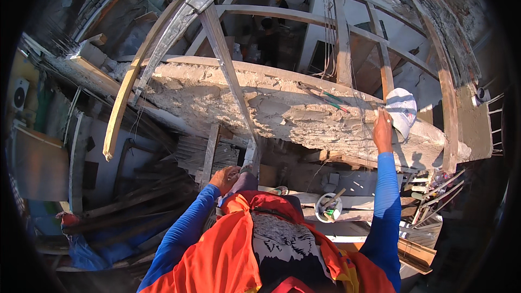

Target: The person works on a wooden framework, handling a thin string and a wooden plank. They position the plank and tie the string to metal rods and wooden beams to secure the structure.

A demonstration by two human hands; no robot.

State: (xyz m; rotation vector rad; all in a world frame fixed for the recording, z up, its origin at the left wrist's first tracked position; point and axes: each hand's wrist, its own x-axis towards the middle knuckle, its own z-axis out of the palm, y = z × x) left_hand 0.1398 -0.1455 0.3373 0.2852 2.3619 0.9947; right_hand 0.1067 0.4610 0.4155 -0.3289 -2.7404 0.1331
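While left hand (pixel 226 179) curls, right hand (pixel 382 128) holds cap (pixel 402 109).

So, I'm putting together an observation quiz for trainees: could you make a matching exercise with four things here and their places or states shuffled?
1. White cap
2. Bucket
3. Red and green handles
4. Blue sheeting

A. Lying on the rough wall
B. At the picture's lower left
C. Beside the right hand
D. With a wooden stick poking out

Pairs: 1-C; 2-D; 3-A; 4-B
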